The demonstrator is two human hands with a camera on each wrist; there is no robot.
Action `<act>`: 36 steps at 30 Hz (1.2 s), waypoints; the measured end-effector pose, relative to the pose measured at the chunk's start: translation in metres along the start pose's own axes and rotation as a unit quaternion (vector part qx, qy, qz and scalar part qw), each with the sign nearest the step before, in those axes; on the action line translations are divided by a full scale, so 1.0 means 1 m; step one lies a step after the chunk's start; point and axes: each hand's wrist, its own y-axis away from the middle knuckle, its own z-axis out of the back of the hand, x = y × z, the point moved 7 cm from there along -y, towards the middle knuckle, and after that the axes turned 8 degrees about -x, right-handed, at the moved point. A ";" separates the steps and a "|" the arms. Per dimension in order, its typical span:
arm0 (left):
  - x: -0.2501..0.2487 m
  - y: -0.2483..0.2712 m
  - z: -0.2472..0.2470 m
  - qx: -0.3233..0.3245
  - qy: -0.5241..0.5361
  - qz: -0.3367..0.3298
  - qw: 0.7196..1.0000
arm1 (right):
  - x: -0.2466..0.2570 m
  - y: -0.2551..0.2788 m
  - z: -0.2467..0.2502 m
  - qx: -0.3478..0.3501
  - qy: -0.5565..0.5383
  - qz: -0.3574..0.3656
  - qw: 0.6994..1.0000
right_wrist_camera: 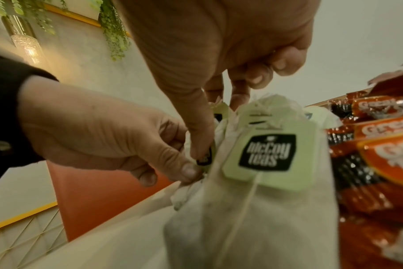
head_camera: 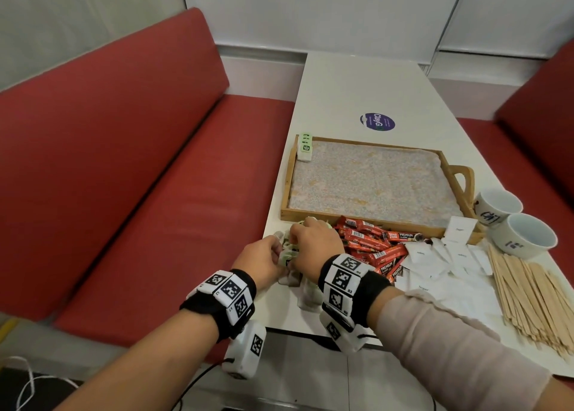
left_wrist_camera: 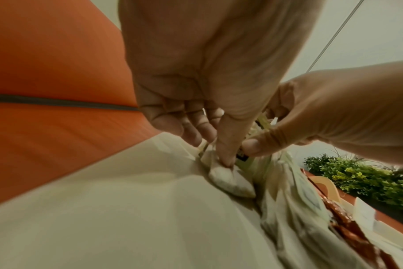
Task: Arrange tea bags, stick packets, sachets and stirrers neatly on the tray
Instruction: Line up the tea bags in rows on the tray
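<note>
Even indoor light in the head view; warmer, softer wrist views.

The head view is bright and sharp, with soft shadows and bowed edges. Both wrist views have a yellowish cast and strong wide-angle stretch. In the right wrist view the near tea bag (right_wrist_camera: 253, 191) is blurred and a wall lamp (right_wrist_camera: 27, 45) glows at far left.

Tray (head_camera: 366, 145) floor mostly bare, one tea bag (head_camera: 304, 147) in far-left corner; stick packets (head_camera: 372, 243) crowd near rim.
</note>
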 end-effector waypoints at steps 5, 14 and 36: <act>-0.002 0.001 0.002 -0.023 0.012 -0.011 1.000 | 0.002 0.001 0.003 -0.011 -0.016 0.002 1.000; -0.009 0.000 0.014 -0.031 0.014 -0.034 0.999 | 0.002 -0.001 0.007 0.012 -0.028 0.003 1.000; -0.056 -0.033 0.038 -0.011 0.148 -0.120 0.982 | -0.031 -0.045 0.053 0.012 -0.108 -0.041 0.993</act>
